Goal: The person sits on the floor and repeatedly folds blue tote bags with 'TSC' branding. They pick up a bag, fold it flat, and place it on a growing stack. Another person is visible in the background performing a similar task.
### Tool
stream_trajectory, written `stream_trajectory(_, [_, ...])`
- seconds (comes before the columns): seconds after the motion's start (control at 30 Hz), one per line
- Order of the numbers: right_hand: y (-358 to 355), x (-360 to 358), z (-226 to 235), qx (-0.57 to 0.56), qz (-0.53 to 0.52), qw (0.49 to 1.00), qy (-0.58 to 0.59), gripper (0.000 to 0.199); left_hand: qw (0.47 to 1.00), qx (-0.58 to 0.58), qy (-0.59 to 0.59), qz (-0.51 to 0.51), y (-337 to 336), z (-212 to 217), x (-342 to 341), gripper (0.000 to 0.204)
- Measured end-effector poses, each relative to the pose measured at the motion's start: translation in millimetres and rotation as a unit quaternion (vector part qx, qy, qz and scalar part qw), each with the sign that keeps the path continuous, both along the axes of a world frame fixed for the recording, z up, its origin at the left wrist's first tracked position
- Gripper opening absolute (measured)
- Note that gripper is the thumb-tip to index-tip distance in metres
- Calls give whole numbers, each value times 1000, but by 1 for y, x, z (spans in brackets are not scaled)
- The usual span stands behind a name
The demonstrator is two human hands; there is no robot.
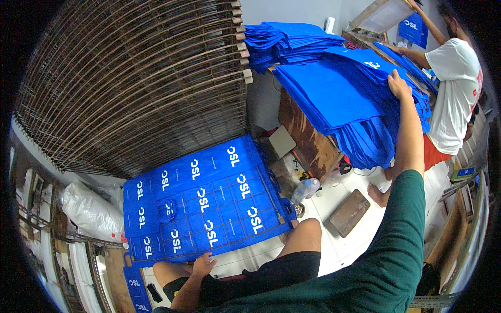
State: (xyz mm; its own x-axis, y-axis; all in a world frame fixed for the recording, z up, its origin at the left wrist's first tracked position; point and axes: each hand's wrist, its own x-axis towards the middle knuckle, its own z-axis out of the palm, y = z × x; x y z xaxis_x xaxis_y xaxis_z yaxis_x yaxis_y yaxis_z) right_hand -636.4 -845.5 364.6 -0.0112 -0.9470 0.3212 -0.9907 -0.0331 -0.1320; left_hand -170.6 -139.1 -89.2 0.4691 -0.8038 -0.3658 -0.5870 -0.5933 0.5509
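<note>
My right arm, in a green sleeve, reaches out to the far right. Its hand (400, 86) pinches the edge of a blue fabric bag (368, 61) with a white print, on top of a heap of blue bags. My left hand (205, 264) is low in front of me, above my thigh, fingers apart with nothing in them. Just beyond it, a wire drying rack (229, 228) bears rows of blue bags with white prints. One small round-edged blue piece (168, 208) lies among them.
Stacked wire racks (141, 78) rise at the left. Piled plain blue bags (323, 94) cover a wooden table (305, 135). A person in a white shirt (454, 94) holds up a printing frame (380, 14) beyond. A brown board (348, 213) and a clear bottle (305, 190) are on the floor.
</note>
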Motion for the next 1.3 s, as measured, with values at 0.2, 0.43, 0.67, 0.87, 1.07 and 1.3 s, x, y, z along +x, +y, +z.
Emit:
stream_trajectory(0.2, [-4, 18, -3, 21, 15, 999, 27, 45, 1000, -17, -1, 20, 9, 16, -2, 47])
stream_trajectory(0.43, [-30, -27, 5, -30, 151, 987, 41, 39, 999, -25, -26, 13, 5, 16, -6, 44])
stream_trajectory(0.67, [45, 7, 84, -267, 160, 936, 165, 33, 994, -105, -10, -29, -25, 29, -14, 44])
stream_trajectory(0.87, [199, 103, 112, -468, 253, 816, 228, 25, 969, -161, 184, -45, -71, 77, -39, 48])
stream_trajectory(1.07, [357, 158, 90, -403, 440, 773, 217, 30, 847, -175, 501, 19, -121, 177, -36, 66])
stream_trajectory(1.3, [446, 218, 12, -273, 617, 715, 182, 30, 667, -195, 714, 86, -124, 249, 11, 117])
